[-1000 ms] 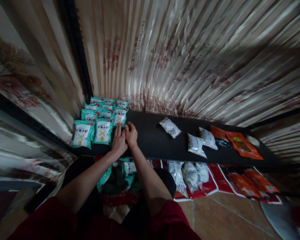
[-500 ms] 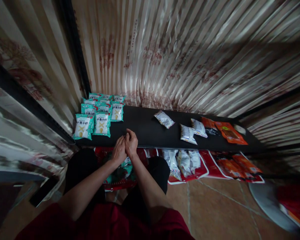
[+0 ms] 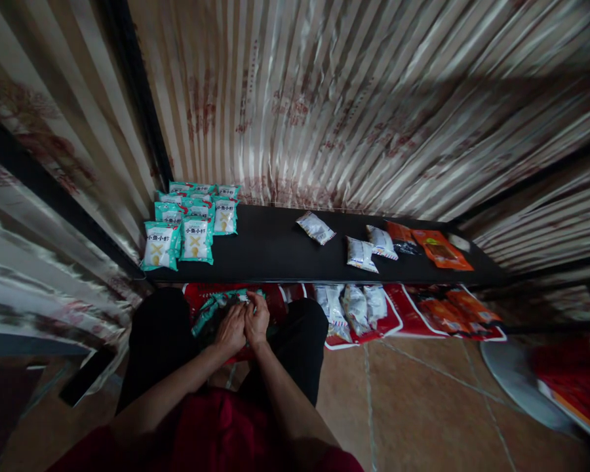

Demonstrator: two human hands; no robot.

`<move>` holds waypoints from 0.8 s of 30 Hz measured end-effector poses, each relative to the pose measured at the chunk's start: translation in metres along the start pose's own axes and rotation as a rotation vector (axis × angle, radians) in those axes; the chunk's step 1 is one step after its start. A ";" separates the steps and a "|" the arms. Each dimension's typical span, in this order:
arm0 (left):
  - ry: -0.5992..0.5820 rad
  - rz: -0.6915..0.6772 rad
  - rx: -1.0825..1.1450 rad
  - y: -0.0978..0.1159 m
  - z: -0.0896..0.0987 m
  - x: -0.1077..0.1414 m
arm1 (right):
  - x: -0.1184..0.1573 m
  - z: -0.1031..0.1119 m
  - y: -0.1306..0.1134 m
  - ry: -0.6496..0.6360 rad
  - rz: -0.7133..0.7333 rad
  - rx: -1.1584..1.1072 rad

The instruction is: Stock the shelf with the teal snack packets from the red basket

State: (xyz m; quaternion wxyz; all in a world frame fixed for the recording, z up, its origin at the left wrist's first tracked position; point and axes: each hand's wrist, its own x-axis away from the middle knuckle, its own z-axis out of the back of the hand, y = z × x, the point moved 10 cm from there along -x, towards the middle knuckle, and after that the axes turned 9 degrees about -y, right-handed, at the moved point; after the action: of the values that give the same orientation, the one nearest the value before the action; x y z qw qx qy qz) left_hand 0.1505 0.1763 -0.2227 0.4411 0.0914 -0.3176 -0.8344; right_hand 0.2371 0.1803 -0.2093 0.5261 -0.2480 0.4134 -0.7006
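Note:
My left hand and my right hand rest together above my lap, palms turned inward and touching. The fingers are closed and pressed against each other; no object shows between them. Just under and behind them lie teal snack packets in a red bag, partly hidden by my hands and knees. On the black shelf in front, several teal-and-white snack packets stand in rows at the left end.
Three silver-white packets lie mid-shelf, with orange packets to their right. Below the shelf edge, red bags hold white packets and orange packets. Striped curtains and black posts enclose the shelf. A phone-like black slab lies lower left.
My joined hands have come down and back from the shelf's front edge toward my lap. The view has shifted slightly; the packets on the shelf stay as they were.

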 end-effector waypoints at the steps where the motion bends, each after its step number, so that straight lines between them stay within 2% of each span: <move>1: -0.031 0.037 -0.008 -0.005 -0.007 0.000 | 0.001 -0.003 0.009 -0.007 -0.027 0.019; 6: -0.128 0.186 0.000 -0.025 -0.031 -0.003 | 0.008 -0.015 0.042 0.001 -0.149 0.133; 11: -0.088 0.358 0.077 -0.050 -0.034 -0.003 | 0.014 -0.024 0.069 -0.016 -0.264 0.171; 14: -0.074 0.431 0.140 -0.063 -0.036 -0.005 | 0.016 -0.029 0.077 -0.020 -0.296 0.172; 19: -0.131 0.578 0.220 -0.084 -0.048 -0.009 | 0.017 -0.036 0.087 -0.032 -0.345 0.170; 24: -0.169 0.682 0.321 -0.094 -0.059 -0.014 | 0.018 -0.045 0.097 -0.093 -0.396 0.185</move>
State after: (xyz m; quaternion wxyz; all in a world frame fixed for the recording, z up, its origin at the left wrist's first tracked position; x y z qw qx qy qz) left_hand 0.1202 0.1992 -0.3281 0.6457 -0.0207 -0.4915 -0.5841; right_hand 0.2472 0.1677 -0.3162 0.4173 -0.3070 0.2660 -0.8129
